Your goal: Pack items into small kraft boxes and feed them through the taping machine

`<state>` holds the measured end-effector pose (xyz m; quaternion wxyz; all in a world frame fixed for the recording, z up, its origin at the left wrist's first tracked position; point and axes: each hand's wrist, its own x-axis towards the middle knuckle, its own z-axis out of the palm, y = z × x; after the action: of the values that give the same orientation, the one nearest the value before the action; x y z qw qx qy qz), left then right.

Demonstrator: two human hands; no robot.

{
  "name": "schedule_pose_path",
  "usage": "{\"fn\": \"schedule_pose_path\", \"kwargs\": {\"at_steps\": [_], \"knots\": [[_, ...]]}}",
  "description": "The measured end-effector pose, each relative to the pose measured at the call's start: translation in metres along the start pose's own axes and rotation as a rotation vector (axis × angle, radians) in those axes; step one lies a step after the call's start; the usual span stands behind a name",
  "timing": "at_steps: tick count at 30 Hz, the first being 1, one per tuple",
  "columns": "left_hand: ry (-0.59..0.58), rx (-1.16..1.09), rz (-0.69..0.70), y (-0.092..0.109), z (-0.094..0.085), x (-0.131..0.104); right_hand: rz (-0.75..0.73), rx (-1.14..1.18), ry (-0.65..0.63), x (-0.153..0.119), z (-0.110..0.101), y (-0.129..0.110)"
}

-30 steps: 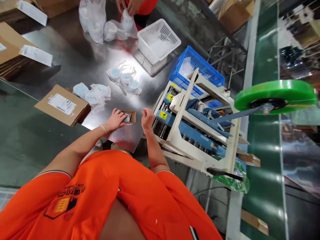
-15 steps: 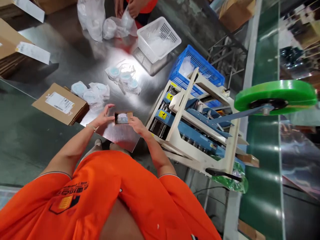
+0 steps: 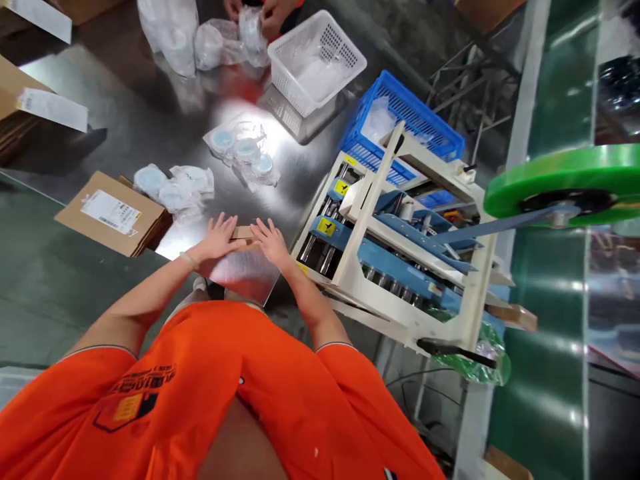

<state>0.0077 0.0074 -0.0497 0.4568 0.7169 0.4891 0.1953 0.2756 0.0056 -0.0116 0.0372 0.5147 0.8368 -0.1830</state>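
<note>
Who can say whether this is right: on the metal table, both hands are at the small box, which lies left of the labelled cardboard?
One error: the head view shows the small box right of the labelled cardboard. The left hand and right hand are at it, on the metal table.

Metal table: I have its bare, shiny top (image 3: 165, 127) running off to the far left.
Labelled cardboard: at the near left I see a flat stack (image 3: 145, 215), a printed white label (image 3: 111, 212) on its top sheet.
Far-left cardboard: I make out another stack (image 3: 15, 83), a white paper slip (image 3: 53, 108) lying over its right edge.
White basket: far side, holding clear plastic (image 3: 320, 73); I see its perforated wall (image 3: 290, 85).
Blue crate: right of the basket, its slotted side (image 3: 367, 150) facing me.
Roller machine: to the right I view its pale frame and blue beams (image 3: 387, 257).
Tape roll: bright green (image 3: 575, 167), on an arm reaching right.
Conveyor: I see a green belt (image 3: 555, 253) along the right.
</note>
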Motion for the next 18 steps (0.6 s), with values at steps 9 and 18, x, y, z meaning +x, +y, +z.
{"fn": "schedule_pose_path", "kwargs": {"at_steps": [9,18], "knots": [[0.064,0.587,-0.040,0.051,0.020,0.048,0.534,0.178,0.381,-0.008,0.051,0.039],[0.026,0.568,0.291,0.135,0.069,0.271,0.677,0.007,0.222,-0.010,0.074,0.047]]}}
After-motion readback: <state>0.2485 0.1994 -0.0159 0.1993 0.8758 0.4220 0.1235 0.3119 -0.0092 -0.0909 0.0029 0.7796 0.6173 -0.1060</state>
